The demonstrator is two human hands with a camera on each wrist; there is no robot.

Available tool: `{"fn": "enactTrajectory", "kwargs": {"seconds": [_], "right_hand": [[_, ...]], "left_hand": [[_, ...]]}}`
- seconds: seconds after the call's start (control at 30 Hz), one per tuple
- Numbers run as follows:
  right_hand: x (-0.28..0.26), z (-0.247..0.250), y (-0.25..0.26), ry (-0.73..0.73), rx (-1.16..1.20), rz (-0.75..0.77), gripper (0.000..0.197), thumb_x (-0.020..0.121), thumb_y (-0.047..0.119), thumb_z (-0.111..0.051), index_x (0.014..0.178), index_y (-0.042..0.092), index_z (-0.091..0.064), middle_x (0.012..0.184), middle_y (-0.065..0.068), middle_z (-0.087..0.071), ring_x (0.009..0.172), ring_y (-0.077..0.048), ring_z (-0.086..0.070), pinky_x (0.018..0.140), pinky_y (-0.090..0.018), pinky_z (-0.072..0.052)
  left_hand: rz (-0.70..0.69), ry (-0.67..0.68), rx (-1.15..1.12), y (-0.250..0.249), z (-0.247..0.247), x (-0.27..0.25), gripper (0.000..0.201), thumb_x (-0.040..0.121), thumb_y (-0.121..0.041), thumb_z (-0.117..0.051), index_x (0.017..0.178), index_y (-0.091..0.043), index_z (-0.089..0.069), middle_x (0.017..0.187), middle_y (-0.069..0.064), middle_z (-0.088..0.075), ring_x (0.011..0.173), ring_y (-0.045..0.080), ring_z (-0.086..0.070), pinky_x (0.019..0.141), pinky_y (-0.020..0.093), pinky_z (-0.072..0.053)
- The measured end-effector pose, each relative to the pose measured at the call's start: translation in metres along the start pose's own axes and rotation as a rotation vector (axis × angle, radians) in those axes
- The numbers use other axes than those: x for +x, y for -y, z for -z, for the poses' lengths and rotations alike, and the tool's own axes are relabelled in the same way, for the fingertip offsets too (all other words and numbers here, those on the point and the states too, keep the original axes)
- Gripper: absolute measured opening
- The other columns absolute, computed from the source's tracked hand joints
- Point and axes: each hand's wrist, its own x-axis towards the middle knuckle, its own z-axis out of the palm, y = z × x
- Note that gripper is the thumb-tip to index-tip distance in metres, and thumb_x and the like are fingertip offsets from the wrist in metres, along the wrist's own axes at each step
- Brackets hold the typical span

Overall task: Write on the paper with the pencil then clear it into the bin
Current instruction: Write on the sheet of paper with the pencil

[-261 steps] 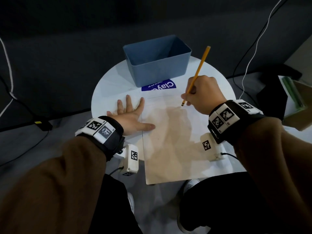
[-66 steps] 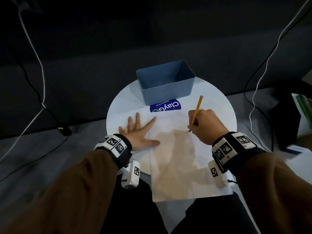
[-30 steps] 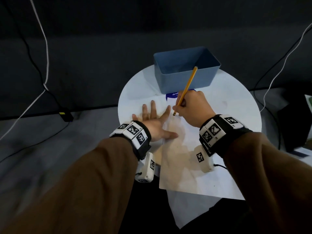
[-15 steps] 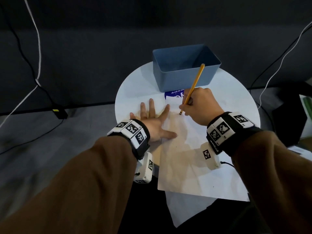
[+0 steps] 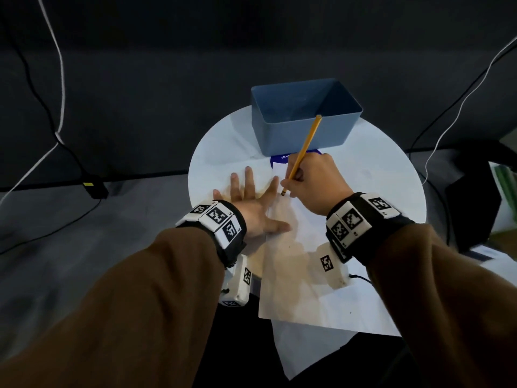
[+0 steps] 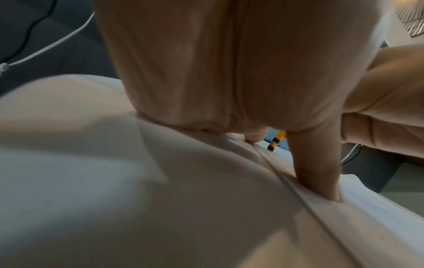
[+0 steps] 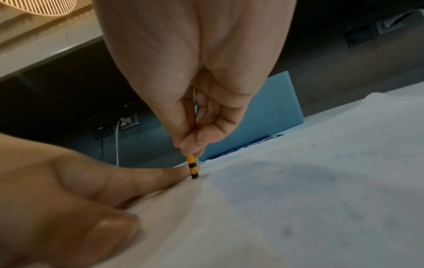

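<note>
Writing step: the right hand (image 5: 313, 186) pinches the pencil (image 5: 303, 152) tip-down on the paper (image 5: 307, 298), left hand (image 5: 251, 203) spread flat pinning its edge (bin (image 5: 305, 133) waits behind), so next comes crumpling, I'd say.

A dark wall (image 5: 251, 37) is closing off the back, a grey floor (image 5: 70, 247) is spreading below it with a black cable (image 5: 33, 88) and a white cable (image 5: 60, 68) trailing down at the left, and a round white bench (image 5: 391, 169) is standing in dim light.
</note>
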Motion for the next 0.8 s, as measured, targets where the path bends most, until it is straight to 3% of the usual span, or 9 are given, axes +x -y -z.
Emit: {"fn": "enactTrajectory", "kwargs": {"seconds": [0.2, 0.4, 0.53, 0.7, 0.8], "right_hand": [[-0.003, 0.020, -0.027, -0.057, -0.074, -0.136, 0.018, 0.089, 0.017, -0.075, 0.076, 0.014, -0.064, 0.073, -0.002, -0.069, 0.078, -0.019, -0.066, 0.069, -0.022, -0.047], [-0.001, 0.002, -0.008, -0.039, -0.007, -0.022, 0.024, 0.088, 0.017, -0.076, 0.071, 0.019, -0.059, 0.069, 0.000, -0.070, 0.071, -0.013, -0.067, 0.068, -0.018, -0.049], [-0.003, 0.005, -0.013, -0.058, -0.014, -0.042, 0.025, 0.089, 0.017, -0.075, 0.071, 0.019, -0.058, 0.071, -0.001, -0.070, 0.076, -0.018, -0.068, 0.077, -0.031, -0.055], [-0.002, 0.003, -0.003, -0.050, 0.033, 0.011, 0.024, 0.089, 0.017, -0.076, 0.072, 0.020, -0.059, 0.068, 0.001, -0.070, 0.068, -0.012, -0.069, 0.074, -0.027, -0.056], [-0.002, 0.003, -0.006, -0.032, -0.024, -0.003, 0.019, 0.090, 0.017, -0.074, 0.075, 0.015, -0.061, 0.073, -0.001, -0.069, 0.077, -0.017, -0.067, 0.076, -0.030, -0.054]], "left_hand": [[-0.025, -0.009, -0.067, 0.002, 0.000, 0.000, 0.111, 0.079, -0.078, -0.057, 0.151, -0.048, 0.022, 0.153, 0.006, 0.045, 0.142, 0.034, 0.038, 0.112, 0.068, 0.012], [-0.011, 0.002, -0.003, 0.003, 0.000, 0.002, 0.109, 0.078, -0.081, -0.053, 0.149, -0.049, 0.023, 0.154, 0.006, 0.043, 0.144, 0.035, 0.034, 0.113, 0.070, 0.005], [-0.014, 0.007, -0.026, 0.003, 0.000, 0.001, 0.110, 0.078, -0.081, -0.054, 0.149, -0.050, 0.023, 0.154, 0.006, 0.044, 0.144, 0.034, 0.035, 0.113, 0.069, 0.006], [-0.006, 0.008, -0.005, 0.001, 0.001, 0.002, 0.108, 0.079, -0.081, -0.053, 0.150, -0.049, 0.022, 0.155, 0.005, 0.043, 0.144, 0.034, 0.034, 0.113, 0.070, 0.004], [-0.015, 0.000, -0.019, 0.001, 0.001, -0.001, 0.108, 0.080, -0.080, -0.054, 0.150, -0.049, 0.022, 0.154, 0.005, 0.044, 0.144, 0.034, 0.035, 0.113, 0.070, 0.007]]}}
